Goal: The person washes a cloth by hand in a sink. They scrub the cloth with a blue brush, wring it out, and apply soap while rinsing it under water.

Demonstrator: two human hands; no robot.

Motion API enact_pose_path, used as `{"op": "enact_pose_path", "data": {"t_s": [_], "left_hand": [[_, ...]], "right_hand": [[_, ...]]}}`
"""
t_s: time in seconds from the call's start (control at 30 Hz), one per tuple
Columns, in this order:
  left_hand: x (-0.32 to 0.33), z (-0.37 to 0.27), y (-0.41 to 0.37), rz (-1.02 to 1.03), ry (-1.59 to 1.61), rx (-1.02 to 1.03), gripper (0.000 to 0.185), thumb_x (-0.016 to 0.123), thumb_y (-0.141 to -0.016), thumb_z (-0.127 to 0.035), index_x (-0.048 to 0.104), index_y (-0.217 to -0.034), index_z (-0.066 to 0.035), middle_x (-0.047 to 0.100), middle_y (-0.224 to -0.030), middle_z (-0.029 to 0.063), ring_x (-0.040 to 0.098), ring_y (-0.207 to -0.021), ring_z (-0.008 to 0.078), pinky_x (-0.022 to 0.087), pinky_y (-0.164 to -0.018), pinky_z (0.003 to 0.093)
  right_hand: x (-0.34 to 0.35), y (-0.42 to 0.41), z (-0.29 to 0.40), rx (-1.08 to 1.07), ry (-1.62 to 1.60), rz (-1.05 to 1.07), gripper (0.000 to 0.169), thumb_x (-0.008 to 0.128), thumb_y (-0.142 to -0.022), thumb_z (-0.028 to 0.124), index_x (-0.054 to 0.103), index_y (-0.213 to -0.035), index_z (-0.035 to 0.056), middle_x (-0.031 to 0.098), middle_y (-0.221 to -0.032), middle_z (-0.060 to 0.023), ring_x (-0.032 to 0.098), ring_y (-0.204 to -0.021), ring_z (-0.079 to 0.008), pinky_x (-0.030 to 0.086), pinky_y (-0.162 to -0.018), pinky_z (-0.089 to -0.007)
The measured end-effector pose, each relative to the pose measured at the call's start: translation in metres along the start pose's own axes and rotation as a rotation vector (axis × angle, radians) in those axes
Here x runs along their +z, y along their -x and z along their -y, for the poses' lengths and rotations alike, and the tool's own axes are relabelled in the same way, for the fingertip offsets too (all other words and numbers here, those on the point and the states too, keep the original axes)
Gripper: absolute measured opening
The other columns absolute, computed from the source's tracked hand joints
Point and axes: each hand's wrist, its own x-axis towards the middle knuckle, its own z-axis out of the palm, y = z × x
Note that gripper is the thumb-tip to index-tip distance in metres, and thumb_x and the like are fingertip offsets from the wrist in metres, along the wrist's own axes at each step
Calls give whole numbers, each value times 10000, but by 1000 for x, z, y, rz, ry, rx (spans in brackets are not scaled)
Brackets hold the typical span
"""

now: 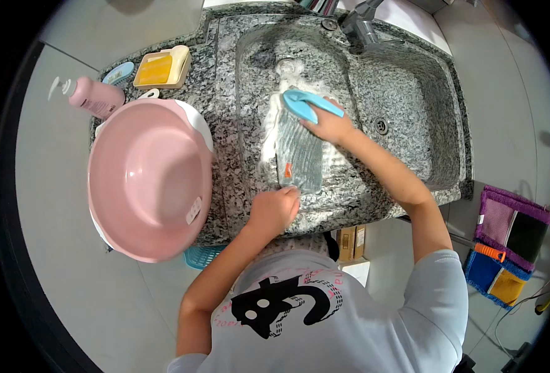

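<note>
A wet grey cloth (300,154) with a small orange tag lies lengthwise on the ribbed stone washboard (340,186) of the sink. White suds (269,130) spread around its far end and left side. My right hand (332,122) grips a light blue scrubbing brush (298,103) by its handle, and the brush rests on the cloth's far part. At the cloth's near end, my left hand (275,210) has its fingers closed on the edge. The brush's bristles are hidden beneath it.
A pink plastic basin (139,140) stands on the left counter. Behind it are a pink pump bottle (98,97), a blue brush (118,73) and a soap dish (184,77) with yellow soap. A metal faucet (362,28) overhangs the right basin (401,102). Cloths (513,228) hang at right.
</note>
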Motion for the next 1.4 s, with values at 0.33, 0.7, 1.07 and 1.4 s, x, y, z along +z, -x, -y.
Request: {"op": "enact_pose_path", "data": {"t_s": [0.33,0.7,1.07,1.4], "left_hand": [[19,54,-156,-339,-373,26,159,568,-746,-123,623,-886,-72,606,-954,87,508,-1000,250,372,-850,363],[-2,49,-206,-137,-660,-55,168,511,-763,-77,571,-920,-83,655,-804,65,623,-799,207,405,-769,341],[-27,25,-67,-224,-247,-142,150,615,-712,-131,646,-850,-80,634,-864,81,586,-752,280,459,-655,416],[12,30,-24,-370,-325,66,215,604,-691,-140,610,-879,-35,602,-945,60,502,-937,247,392,-785,368]], "right_hand": [[-39,76,6,335,-415,-126,701,603,-793,375,332,-1305,-20,419,-1267,-245,421,-1177,-380,333,-984,-413],[-24,129,27,485,-529,-220,703,606,-810,334,291,-1330,-17,395,-1289,-249,400,-1200,-372,316,-996,-403],[-20,87,73,476,-341,-84,600,617,-758,296,398,-1232,0,471,-1047,-238,445,-1012,-390,396,-862,-460],[10,52,92,344,-80,-137,658,615,-703,224,397,-1308,82,493,-916,-185,515,-842,-338,456,-682,-424]]}}
